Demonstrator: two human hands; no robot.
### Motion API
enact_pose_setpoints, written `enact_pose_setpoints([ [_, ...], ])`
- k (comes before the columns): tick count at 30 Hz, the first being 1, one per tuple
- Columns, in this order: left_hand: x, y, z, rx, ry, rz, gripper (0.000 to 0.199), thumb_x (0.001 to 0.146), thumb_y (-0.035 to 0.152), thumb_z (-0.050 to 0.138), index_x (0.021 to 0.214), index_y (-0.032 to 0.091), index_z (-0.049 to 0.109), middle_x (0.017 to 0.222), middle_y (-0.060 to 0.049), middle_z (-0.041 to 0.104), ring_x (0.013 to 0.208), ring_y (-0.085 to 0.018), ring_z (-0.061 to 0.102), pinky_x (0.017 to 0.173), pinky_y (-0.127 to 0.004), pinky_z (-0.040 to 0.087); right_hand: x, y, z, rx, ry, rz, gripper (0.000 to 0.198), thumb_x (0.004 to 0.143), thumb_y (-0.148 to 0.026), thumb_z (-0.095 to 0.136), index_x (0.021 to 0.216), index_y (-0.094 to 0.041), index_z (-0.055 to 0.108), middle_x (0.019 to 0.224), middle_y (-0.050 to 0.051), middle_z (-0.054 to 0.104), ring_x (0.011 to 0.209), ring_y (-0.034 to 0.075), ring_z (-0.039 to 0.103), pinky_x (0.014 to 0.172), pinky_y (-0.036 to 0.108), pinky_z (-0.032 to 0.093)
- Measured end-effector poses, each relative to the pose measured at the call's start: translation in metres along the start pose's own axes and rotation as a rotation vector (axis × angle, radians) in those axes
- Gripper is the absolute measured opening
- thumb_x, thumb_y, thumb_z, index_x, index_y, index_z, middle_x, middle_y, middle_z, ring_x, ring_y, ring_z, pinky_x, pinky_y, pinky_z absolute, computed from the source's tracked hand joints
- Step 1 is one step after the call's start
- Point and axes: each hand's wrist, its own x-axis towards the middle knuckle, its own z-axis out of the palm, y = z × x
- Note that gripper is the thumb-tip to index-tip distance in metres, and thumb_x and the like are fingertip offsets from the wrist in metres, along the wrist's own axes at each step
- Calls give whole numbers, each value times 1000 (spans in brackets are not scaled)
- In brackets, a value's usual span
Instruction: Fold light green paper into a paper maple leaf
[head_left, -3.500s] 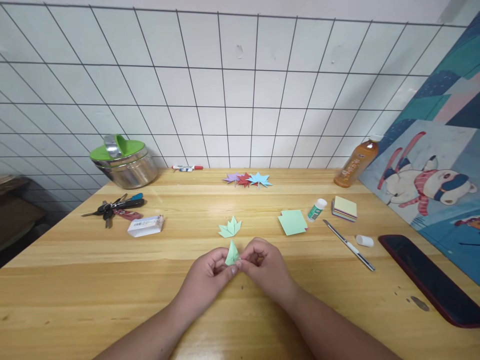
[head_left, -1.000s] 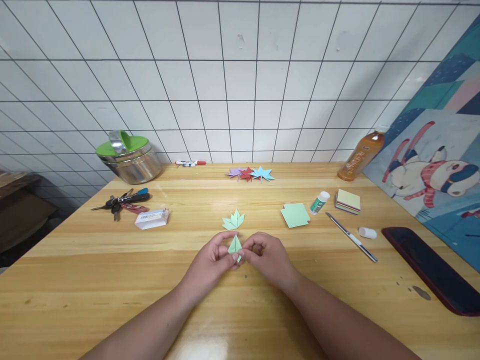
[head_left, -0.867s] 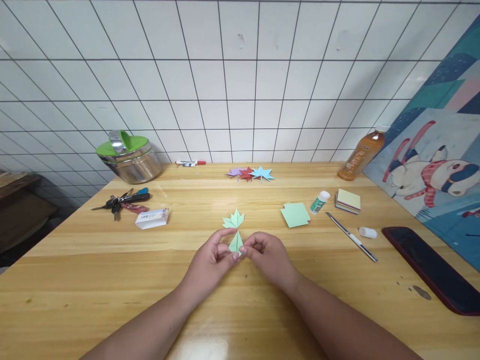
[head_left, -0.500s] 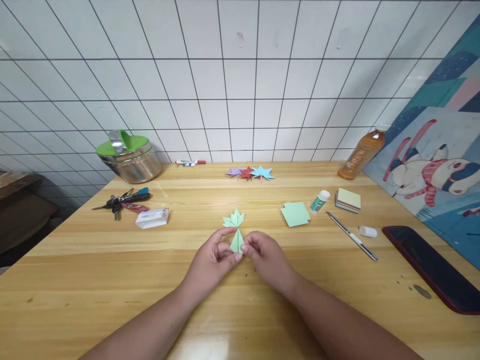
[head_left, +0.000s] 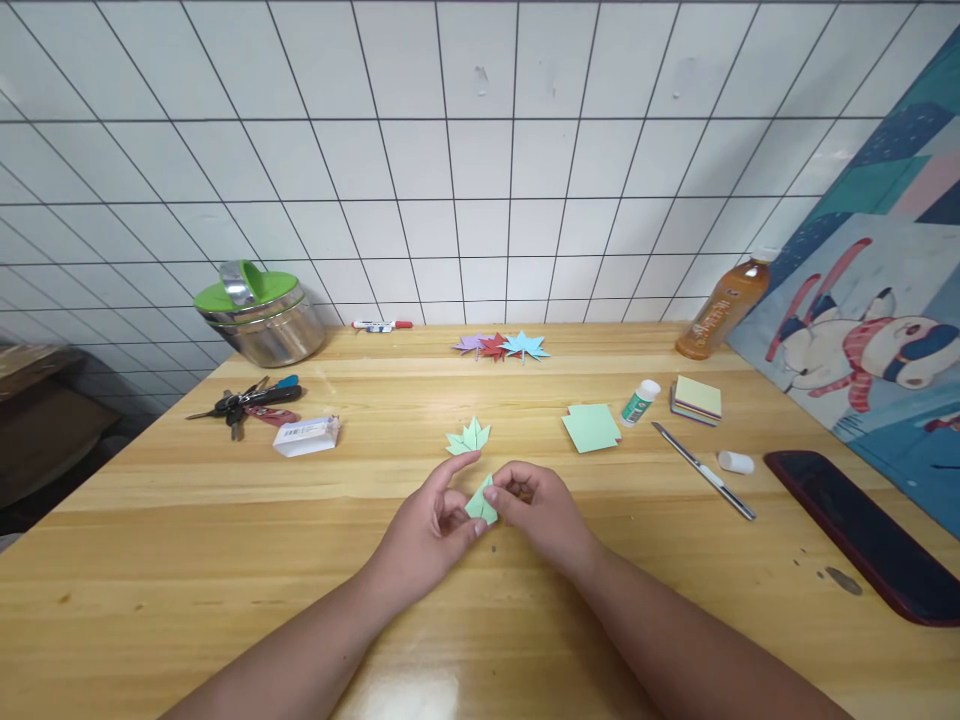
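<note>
Head view shows both hands meeting low over the middle of a wooden table (head_left: 187,560). The left hand (head_left: 427,525) and the right hand (head_left: 541,512) pinch a small folded green paper piece (head_left: 481,502) between their fingertips, thumbs and forefingers closed on it from either side; the piece sits tilted, just above the tabletop. Just beyond it lies a green folded leaf (head_left: 469,438), flat on the wood and apart from the hands. Farther back, near the tiled wall, three paper leaves (head_left: 501,347) in purple, red and blue lie side by side. To the right are a green paper square (head_left: 590,428), a glue stick (head_left: 639,402), a stack of coloured paper (head_left: 696,401), a craft knife (head_left: 702,471) and a bottle (head_left: 721,307). To the left are keys (head_left: 247,402) and a steel pot with a green lid (head_left: 256,313).
</note>
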Motion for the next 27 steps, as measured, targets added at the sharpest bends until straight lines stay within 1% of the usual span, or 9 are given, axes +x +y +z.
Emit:
enact_pose_setpoints([
  [5,-3,5,1,3,-77,6,70,74,20,58,135,26,24,60,6,49,58,-11,49,59,-23,39,-2,1,-1,125,5,50,18,71,-27,62,60,-15,53,53,-3,51,50,8,44,50,21,37],
  [9,-2,3,1,-4,4,36,63,76,21,57,132,26,30,63,6,50,62,-11,50,65,-25,40,0,2,-3,168,34,79,19,69,-31,64,62,-16,55,56,-3,52,53,9,47,47,20,39],
  [11,0,1,2,-79,37,30,59,76,22,58,129,25,34,68,4,53,66,-12,52,68,-25,40,1,2,-2,166,71,71,19,70,-33,63,65,-16,55,57,-4,51,50,8,46,45,20,40],
  [14,4,0,4,-264,-7,-27,57,73,25,63,124,21,37,82,-2,61,79,-15,57,75,-27,41,2,2,1,206,85,49,20,72,-35,62,71,-17,53,58,-5,54,45,7,47,46,20,42],
  [16,6,0,5,-337,-9,-58,57,72,27,65,122,19,38,86,-4,64,83,-17,59,78,-29,42,2,2,3,237,67,48,21,72,-35,63,72,-18,51,61,-4,58,47,7,50,49,21,44],
  [19,8,1,3,-321,64,-89,52,71,30,66,116,18,44,77,-3,67,75,-16,61,74,-28,42,1,2,4,226,55,65,22,70,-35,64,74,-17,51,64,-3,59,49,8,53,51,21,45],
  [22,9,2,0,-304,120,-94,52,68,31,68,113,18,47,75,-2,68,72,-16,61,72,-26,43,3,3,3,173,57,81,22,69,-35,64,74,-18,51,60,-5,54,48,7,51,48,21,45],
  [24,9,2,-3,-299,136,-87,53,67,31,68,114,17,47,74,-2,68,71,-15,61,71,-25,43,3,4,2,136,47,98,22,69,-35,63,73,-18,51,59,-6,50,48,8,50,48,22,46],
  [27,9,2,-4,-248,140,-80,55,67,31,68,116,17,46,65,1,66,62,-13,58,64,-23,42,2,2,1,76,35,97,19,71,-35,60,74,-18,51,60,-4,48,53,10,49,49,22,46],
])
